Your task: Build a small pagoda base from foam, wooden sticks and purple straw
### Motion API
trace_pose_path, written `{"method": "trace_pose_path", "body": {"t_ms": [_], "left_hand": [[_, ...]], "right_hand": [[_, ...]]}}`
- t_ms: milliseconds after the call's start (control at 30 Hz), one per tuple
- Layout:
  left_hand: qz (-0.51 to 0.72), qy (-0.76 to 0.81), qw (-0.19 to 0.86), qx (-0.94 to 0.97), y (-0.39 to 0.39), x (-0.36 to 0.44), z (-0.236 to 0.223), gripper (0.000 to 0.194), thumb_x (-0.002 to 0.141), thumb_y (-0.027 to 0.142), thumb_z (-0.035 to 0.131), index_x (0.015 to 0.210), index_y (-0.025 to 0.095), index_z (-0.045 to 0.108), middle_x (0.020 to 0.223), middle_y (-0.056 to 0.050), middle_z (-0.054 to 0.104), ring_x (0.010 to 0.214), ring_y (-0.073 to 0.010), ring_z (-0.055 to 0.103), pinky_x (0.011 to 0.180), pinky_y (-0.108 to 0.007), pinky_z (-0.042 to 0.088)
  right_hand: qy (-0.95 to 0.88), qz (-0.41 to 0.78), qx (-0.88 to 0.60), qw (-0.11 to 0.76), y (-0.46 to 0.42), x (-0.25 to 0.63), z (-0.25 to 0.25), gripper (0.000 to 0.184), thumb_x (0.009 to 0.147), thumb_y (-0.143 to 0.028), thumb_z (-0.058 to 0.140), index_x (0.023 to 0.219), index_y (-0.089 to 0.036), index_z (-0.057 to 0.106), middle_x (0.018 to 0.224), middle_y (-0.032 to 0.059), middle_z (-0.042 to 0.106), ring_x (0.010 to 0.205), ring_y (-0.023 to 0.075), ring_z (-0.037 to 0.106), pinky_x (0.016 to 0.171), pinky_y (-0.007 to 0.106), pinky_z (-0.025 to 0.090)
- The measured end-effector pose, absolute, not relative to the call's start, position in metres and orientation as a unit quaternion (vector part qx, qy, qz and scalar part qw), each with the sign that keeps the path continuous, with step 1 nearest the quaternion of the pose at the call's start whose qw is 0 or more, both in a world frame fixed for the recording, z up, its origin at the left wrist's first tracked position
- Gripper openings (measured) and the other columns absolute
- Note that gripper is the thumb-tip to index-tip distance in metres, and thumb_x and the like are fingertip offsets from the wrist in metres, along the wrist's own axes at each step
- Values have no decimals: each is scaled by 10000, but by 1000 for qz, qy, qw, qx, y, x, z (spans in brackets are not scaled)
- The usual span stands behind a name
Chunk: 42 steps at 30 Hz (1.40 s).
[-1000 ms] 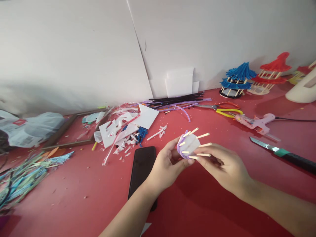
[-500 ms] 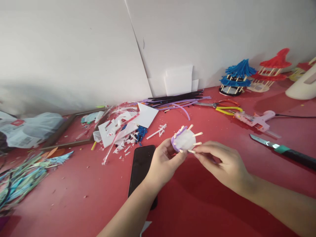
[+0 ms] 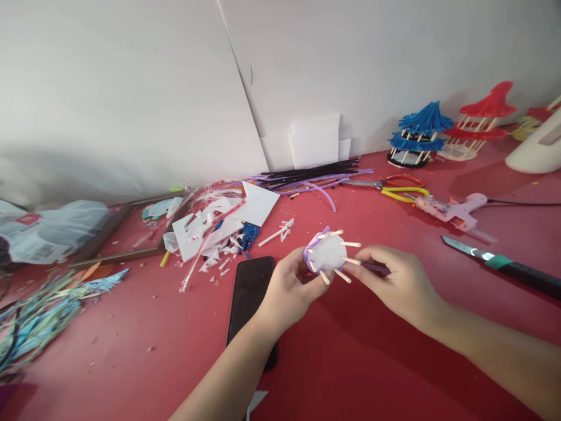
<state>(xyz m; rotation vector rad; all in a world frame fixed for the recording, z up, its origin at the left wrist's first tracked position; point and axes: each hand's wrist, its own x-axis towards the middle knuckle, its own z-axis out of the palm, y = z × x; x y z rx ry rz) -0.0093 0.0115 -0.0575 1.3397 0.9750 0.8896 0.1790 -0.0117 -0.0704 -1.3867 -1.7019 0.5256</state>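
Fingers of my left hand (image 3: pixel 287 295) grip a small white disc (image 3: pixel 328 254) with several short wooden sticks standing up around its edge. A purple pipe cleaner (image 3: pixel 309 244) runs along the disc's left rim, between the sticks. At the disc's right side, my right hand (image 3: pixel 401 283) pinches with thumb and forefinger. A length of purple pipe cleaner passes through that hand and shows below the forefinger. Part of the disc's underside is hidden by my left fingers.
A black phone (image 3: pixel 250 292) lies under my left wrist. To the right are a craft knife (image 3: pixel 508 266), a pink glue gun (image 3: pixel 456 210) and yellow-and-red-handled pliers (image 3: pixel 401 190). Behind stand a blue-roofed model (image 3: pixel 418 140) and a red-roofed one (image 3: pixel 480 126). Paper scraps (image 3: pixel 219 225) lie left.
The disc has tilted, so its sticks now point more toward me and to the right. My right hand has shifted slightly right, away from the disc's near edge.
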Motion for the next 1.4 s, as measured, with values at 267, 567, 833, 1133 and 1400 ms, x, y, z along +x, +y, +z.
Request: {"method": "trace_pose_path", "body": {"t_ms": [267,567,833,1133,1400], "left_hand": [[413,408,583,568,12,-9,-65,304,724,231,760,1000,186,643,888,-29,680,823,-159,621,749,-246,491],[494,450,511,541,14,-7,-67,298,803,294,683,1084,217,621,1085,-50,685,1004,-179,634,830,-244,501],[492,474,399,611,12,-8,-67,324,809,199,645,1123,198,562,1022,-51,677,931,-181,646,860,-265,479],[400,552,192,706,7,-11,-65,178,752,162,618,919,194,563,750,1,609,715,-168,592,683,-265,467],[400,573,232,677,7,-9,-68,189,735,176,642,908,197,571,793,-3,638,748,-171,615,683,-264,465]], "right_hand": [[-684,245,-538,428,-13,180,-76,201,873,-354,597,753,-195,624,651,1,640,557,113,579,504,209,458],[-679,270,-535,424,-15,178,-76,115,871,-315,587,841,-213,632,749,3,662,647,126,608,560,215,477],[-611,461,-477,432,-27,174,-69,169,905,-349,541,854,-198,596,667,-22,539,568,88,492,493,189,424],[-668,288,-484,487,-30,175,-65,92,859,-250,628,783,-204,604,615,-41,523,493,62,439,441,175,371],[-808,39,-372,455,-31,177,-66,142,837,-77,622,958,-152,615,714,23,626,623,109,554,608,225,457]]}}
